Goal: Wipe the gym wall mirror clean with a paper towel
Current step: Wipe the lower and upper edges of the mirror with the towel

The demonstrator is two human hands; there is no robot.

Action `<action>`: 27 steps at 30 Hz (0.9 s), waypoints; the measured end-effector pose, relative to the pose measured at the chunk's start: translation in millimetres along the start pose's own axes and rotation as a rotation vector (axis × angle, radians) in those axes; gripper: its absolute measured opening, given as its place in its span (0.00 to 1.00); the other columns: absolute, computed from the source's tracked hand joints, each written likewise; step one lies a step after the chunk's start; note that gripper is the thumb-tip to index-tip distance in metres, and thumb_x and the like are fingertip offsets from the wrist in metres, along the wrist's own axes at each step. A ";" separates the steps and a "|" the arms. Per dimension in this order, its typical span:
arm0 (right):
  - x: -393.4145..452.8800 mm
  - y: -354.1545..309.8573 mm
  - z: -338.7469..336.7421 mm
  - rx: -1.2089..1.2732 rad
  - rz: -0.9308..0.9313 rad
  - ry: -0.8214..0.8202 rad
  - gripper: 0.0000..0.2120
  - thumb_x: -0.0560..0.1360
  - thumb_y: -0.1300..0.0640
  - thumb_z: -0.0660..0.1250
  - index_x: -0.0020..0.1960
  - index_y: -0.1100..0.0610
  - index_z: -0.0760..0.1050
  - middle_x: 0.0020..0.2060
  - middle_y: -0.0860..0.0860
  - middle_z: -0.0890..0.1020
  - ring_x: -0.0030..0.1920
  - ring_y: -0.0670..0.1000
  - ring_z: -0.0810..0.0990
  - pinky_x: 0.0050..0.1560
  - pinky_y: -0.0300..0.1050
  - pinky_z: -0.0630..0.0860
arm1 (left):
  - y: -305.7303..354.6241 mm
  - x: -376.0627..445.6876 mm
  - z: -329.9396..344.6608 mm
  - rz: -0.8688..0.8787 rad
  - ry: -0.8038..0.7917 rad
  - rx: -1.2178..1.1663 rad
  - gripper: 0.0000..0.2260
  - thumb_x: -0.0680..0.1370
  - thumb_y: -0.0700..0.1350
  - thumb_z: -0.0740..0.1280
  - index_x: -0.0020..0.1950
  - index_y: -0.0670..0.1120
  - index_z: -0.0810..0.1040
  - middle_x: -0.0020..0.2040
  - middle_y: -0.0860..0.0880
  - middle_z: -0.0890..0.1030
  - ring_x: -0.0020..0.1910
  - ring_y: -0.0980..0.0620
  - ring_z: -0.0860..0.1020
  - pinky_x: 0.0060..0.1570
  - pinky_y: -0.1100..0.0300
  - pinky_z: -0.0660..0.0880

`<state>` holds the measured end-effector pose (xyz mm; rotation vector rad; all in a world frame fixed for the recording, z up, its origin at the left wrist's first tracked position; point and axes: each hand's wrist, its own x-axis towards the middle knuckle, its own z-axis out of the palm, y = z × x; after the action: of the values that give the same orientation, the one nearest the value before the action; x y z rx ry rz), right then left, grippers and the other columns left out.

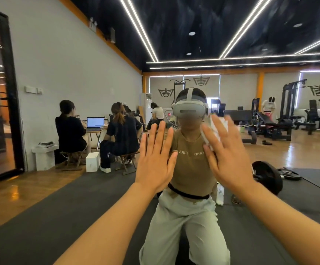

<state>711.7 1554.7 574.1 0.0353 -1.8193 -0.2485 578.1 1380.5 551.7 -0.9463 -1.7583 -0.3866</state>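
Note:
The wall mirror (241, 96) fills nearly the whole view and reflects the gym and me kneeling in front of it. My right hand (229, 155) lies flat against the glass with straight fingers and presses a white paper towel (217, 129) to it, the towel showing above and left of the fingers. My left hand (155, 159) is raised beside it, fingers straight and spread, palm toward the glass, holding nothing. Whether the left palm touches the glass cannot be told.
A black-framed door (4, 96) stands at the left beside the mirror. Reflected in the glass are several seated people at a laptop (95, 123), weight machines and benches (270, 123), weight plates (268, 176) and a white spray bottle (220, 194) on dark floor mats.

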 end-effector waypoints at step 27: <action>117.7 -24.0 2.6 -0.152 -0.064 0.093 0.26 0.83 0.49 0.58 0.79 0.54 0.58 0.79 0.60 0.56 0.79 0.62 0.54 0.79 0.60 0.48 | -81.6 -71.9 -15.7 -0.249 -0.144 -0.183 0.28 0.83 0.57 0.45 0.83 0.54 0.45 0.82 0.52 0.38 0.81 0.51 0.38 0.78 0.46 0.40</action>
<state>675.8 1513.5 681.0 -0.0011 -1.7044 -0.4231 536.5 1288.9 507.6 -0.9025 -2.0060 -0.6629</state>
